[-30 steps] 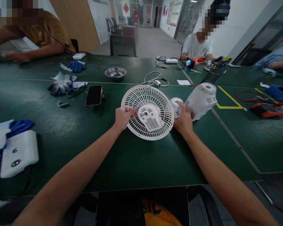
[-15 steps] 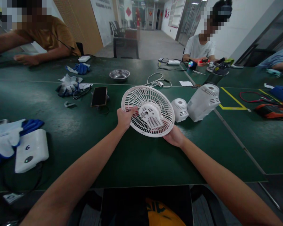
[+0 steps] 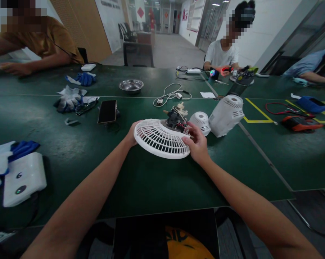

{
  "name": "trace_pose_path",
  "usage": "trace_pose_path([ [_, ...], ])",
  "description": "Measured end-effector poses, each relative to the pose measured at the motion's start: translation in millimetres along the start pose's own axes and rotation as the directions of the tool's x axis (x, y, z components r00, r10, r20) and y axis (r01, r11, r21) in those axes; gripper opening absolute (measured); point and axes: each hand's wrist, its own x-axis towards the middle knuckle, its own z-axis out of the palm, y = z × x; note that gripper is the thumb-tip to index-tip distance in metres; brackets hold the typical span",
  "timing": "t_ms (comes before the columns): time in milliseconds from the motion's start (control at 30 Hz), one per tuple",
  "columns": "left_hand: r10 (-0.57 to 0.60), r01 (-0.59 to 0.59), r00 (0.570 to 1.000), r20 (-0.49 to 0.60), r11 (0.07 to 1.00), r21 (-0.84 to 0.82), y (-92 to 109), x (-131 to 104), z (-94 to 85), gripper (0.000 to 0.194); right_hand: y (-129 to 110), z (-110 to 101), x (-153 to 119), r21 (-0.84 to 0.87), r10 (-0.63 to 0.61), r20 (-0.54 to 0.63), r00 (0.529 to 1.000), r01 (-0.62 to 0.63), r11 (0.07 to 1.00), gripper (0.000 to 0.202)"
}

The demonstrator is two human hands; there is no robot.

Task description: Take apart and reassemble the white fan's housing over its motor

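Observation:
Both of my hands hold a round white fan grille (image 3: 162, 140) above the green table. My left hand (image 3: 132, 135) grips its left rim, fingers partly hidden behind it. On the right edge, my right hand (image 3: 198, 144) has its thumb on the grille and its fingers beside the motor. The dark motor assembly (image 3: 175, 118), with wires and a pale plastic part, sticks up from the grille's far side. Just behind my right hand stand a small white vented cover (image 3: 200, 123) and a larger white housing (image 3: 227, 117).
On the green table (image 3: 162, 190) lie a phone (image 3: 107, 111), a metal bowl (image 3: 131, 85), a white cable (image 3: 169, 94), gloves (image 3: 70, 100), a white box (image 3: 24, 180) and an orange-black meter (image 3: 301, 123). Several people sit around it.
The grille has tipped over, so the motor assembly now shows on top. My right hand has moved up from beneath the rim to beside the motor. The view has shifted slightly.

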Motion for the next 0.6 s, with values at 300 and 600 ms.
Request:
trace_pose_path([
  [300,-0.281,0.298,0.952,0.117,0.940,-0.164,16,4,-19.7,0.033,11,-7,0,-0.277,-0.142,0.101,0.985,0.165,0.946,0.078],
  [600,-0.121,0.106,0.987,-0.106,0.985,-0.136,4,10,-13.3,0.036,-9,-17,7,-0.534,-0.245,0.308,0.919,0.380,0.755,0.073],
])
